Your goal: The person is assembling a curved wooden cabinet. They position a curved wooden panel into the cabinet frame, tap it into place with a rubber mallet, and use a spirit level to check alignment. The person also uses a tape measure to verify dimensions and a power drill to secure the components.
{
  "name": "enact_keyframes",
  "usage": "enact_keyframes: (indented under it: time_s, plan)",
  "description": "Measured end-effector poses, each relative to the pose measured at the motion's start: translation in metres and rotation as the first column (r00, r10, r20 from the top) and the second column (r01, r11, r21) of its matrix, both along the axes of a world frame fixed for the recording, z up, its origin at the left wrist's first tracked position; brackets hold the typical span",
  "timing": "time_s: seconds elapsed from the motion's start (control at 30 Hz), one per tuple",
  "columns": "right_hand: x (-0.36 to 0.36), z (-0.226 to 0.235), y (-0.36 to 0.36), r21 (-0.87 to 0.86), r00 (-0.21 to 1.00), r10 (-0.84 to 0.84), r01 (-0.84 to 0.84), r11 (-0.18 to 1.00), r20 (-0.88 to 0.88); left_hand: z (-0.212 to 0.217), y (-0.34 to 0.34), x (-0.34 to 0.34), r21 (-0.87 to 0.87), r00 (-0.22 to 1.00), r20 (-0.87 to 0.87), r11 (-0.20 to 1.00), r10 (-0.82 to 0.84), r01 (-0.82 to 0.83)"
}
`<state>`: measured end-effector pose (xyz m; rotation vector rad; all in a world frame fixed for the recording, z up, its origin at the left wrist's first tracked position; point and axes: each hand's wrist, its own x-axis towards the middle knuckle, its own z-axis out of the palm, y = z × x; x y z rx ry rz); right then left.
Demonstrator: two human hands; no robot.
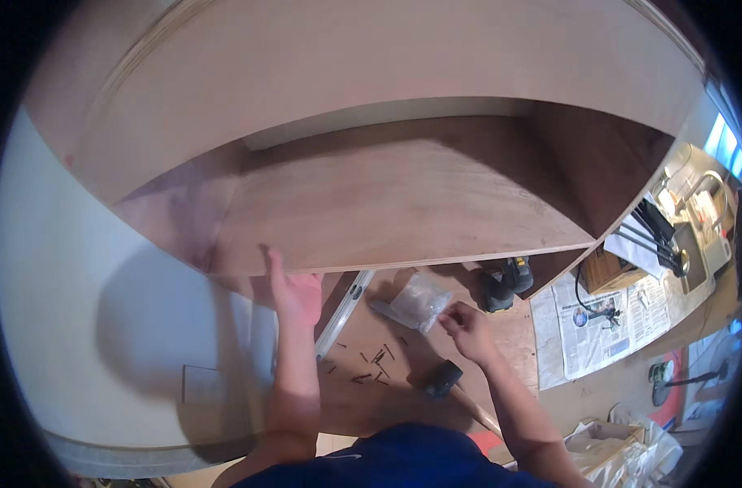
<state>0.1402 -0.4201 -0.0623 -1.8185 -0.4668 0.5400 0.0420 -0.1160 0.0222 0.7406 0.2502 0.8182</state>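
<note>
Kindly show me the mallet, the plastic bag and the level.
Mallet [443, 379], head view: on its black head.
Plastic bag [420, 301], head view: on its middle.
Level [344, 315], head view: on its bar.

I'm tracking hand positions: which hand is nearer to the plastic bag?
Right: the right hand is by the plastic bag, at its lower right; contact is unclear. The left hand is farther off, left of the spirit level.

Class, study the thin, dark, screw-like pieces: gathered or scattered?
Scattered: the thin, dark, screw-like pieces lie loose at different angles on the brown wooden board, with gaps between several.
</note>
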Motion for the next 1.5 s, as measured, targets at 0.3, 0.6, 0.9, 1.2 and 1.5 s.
enact_keyframes:
  time_s: [0.3, 0.6, 0.9, 1.2, 1.5]
  plan:
    - [-0.052, -0.060, -0.091, -0.730, 0.873, 0.484, -0.369, 0.575, -0.060, -0.008, -0.017, 0.016, -0.215, 0.988, 0.119, 0.969, -0.097, 0.121]
    - [-0.074, -0.062, -0.117, -0.503, 0.910, 0.360, -0.415, 0.758, -0.207, -0.005, -0.025, 0.022, -0.232, 0.983, 0.068, 0.956, -0.168, 0.180]
    - [0.052, 0.068, 0.029, -0.073, 0.970, 0.204, -0.215, 0.974, -0.131, -0.002, -0.022, 0.021, -0.135, 0.984, 0.035, 0.975, -0.172, 0.175]
    - [0.121, 0.007, 0.074, 0.036, 0.988, 0.155, -0.154, 0.987, -0.017, -0.017, -0.009, 0.022, -0.054, 0.977, 0.059, 0.977, -0.204, 0.207]
    - [0.109, 0.023, 0.059, -0.022, 0.983, 0.148, -0.151, 0.988, -0.109, -0.012, -0.013, 0.025, 0.016, 0.974, 0.052, 0.975, -0.222, 0.222]
